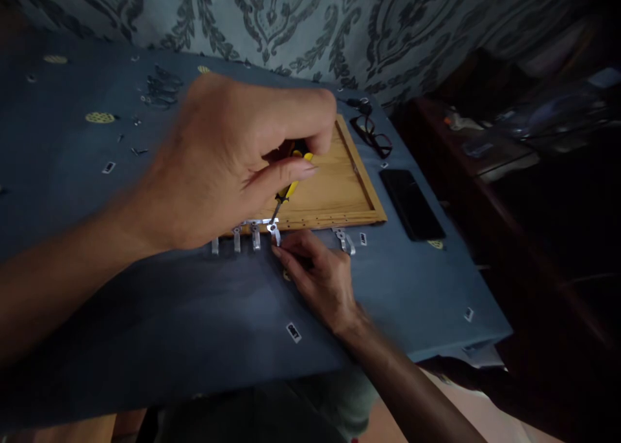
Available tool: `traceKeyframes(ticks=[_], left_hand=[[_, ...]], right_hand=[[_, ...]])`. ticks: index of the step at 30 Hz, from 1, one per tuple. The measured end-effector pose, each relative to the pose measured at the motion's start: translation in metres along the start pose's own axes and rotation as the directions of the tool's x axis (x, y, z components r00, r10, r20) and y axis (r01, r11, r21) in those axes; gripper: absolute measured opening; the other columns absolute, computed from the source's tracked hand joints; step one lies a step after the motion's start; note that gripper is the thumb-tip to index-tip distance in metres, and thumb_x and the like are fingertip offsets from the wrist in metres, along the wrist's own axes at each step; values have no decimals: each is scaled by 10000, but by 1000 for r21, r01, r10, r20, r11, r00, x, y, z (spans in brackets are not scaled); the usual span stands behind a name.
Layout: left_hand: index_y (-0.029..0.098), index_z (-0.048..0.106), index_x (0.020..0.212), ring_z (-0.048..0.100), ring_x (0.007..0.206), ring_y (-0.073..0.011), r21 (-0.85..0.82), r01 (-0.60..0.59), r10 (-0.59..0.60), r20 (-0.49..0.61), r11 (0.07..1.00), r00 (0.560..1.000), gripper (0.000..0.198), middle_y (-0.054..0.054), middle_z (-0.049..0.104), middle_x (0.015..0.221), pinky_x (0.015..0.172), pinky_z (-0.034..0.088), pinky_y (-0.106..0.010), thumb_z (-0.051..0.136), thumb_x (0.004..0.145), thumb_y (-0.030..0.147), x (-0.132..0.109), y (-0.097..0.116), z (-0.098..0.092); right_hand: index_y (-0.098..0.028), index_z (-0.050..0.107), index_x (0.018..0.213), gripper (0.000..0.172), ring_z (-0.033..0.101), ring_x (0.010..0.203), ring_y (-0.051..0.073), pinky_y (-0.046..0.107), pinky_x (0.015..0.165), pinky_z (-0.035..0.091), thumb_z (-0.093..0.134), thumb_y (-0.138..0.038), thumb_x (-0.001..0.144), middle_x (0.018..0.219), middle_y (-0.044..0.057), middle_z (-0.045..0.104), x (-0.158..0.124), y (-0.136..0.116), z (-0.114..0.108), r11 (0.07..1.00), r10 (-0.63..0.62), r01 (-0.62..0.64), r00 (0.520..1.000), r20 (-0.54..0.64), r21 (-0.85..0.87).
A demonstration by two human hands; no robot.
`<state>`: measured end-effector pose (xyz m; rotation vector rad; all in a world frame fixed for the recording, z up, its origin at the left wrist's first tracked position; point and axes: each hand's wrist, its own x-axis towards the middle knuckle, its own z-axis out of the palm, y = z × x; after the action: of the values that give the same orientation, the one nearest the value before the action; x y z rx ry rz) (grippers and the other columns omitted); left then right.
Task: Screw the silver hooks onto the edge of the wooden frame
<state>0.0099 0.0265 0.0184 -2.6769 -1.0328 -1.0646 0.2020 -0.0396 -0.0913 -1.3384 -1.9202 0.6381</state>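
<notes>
My left hand (242, 152) is closed around a yellow and black screwdriver (291, 189), held tilted above the front edge of a wooden framed board (334, 187). The screwdriver's tip meets a small silver metal hook (274, 232) on that edge. From the front, my right hand (320, 275) pinches the lower end of this hook between thumb and finger. To its left, several similar metal hooks (256, 237) hang along the edge; another metal hook (345, 241) sits farther right. My left hand covers the board's left part.
A blue patterned cloth (194, 326) covers the table. A black phone (412, 204) and eyeglasses (372, 136) lie right of the board. More hooks (162, 87) lie at the back left, with small screws (139, 151) nearer. Behind stands a patterned wall (272, 16).
</notes>
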Motion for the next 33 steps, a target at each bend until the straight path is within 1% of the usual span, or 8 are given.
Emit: traceKeyframes(ticks=[3, 7, 11, 14, 17, 20, 26, 33], left_hand=[[243, 674, 934, 579, 596, -34, 25, 0, 0, 15, 1000, 1000, 167, 117, 579, 719, 615, 438, -221, 561, 959, 363, 0, 1, -1], [245, 659, 912, 616, 625, -46, 36, 18, -18, 12, 999, 1000, 175, 129, 592, 732, 626, 476, -239, 557, 957, 381, 3, 2, -4], [236, 636, 943, 672, 790, -58, -131, 93, -90, 26, 987, 996, 95, 148, 622, 863, 734, 546, -292, 561, 944, 295, 5, 0, -7], [246, 647, 1021, 672, 933, -84, -165, 104, -92, 78, 981, 993, 164, 125, 623, 962, 767, 542, -303, 498, 967, 287, 6, -1, -8], [235, 659, 983, 665, 874, -82, -97, 90, -82, 75, 991, 994, 146, 112, 637, 935, 773, 555, -313, 532, 962, 303, 4, 2, -10], [233, 657, 985, 661, 778, -66, -29, 100, -99, 41, 995, 994, 101, 119, 646, 854, 843, 560, -323, 569, 955, 272, 2, 5, -11], [241, 652, 911, 657, 695, -87, -13, 43, -43, 26, 999, 999, 121, 108, 647, 798, 640, 487, -265, 571, 948, 324, -1, 2, -7], [233, 653, 905, 635, 667, -70, -14, 22, -22, 30, 1000, 999, 136, 104, 629, 778, 626, 504, -258, 571, 944, 334, -1, 2, -6]], right_hand=[[-238, 656, 856, 84, 709, 636, 138, 209, 609, 525, 640, -290, 920, 744, -20, 745, 0, 0, 0, 1000, 2, -2, 1000, 3, 1], [-240, 653, 858, 81, 706, 634, 133, 205, 613, 525, 643, -289, 922, 750, -25, 749, 0, 2, 1, 1000, -2, 2, 1000, 2, 2], [-238, 648, 851, 83, 695, 610, 126, 200, 587, 511, 645, -283, 921, 731, -32, 741, -1, 11, 2, 1000, -13, 13, 1000, -11, -11], [-238, 652, 849, 86, 696, 617, 127, 204, 588, 509, 645, -285, 921, 732, -31, 739, -2, 13, 2, 1000, -5, 5, 1000, -4, -10], [-238, 660, 837, 100, 691, 610, 130, 212, 592, 516, 641, -292, 920, 727, -26, 738, -2, 9, 1, 1000, 2, -2, 1000, -4, -5], [-239, 663, 833, 106, 686, 605, 131, 215, 598, 524, 638, -296, 920, 724, -25, 738, -1, 3, 0, 1000, 5, -5, 1000, -5, -13], [-240, 656, 856, 87, 697, 616, 127, 206, 605, 523, 634, -288, 925, 737, -29, 743, -1, 0, 0, 1000, 0, 0, 1000, 6, 0], [-240, 649, 863, 65, 708, 633, 129, 208, 608, 524, 645, -272, 919, 753, -29, 747, -1, 0, 0, 1000, 5, -5, 1000, 12, 11]])
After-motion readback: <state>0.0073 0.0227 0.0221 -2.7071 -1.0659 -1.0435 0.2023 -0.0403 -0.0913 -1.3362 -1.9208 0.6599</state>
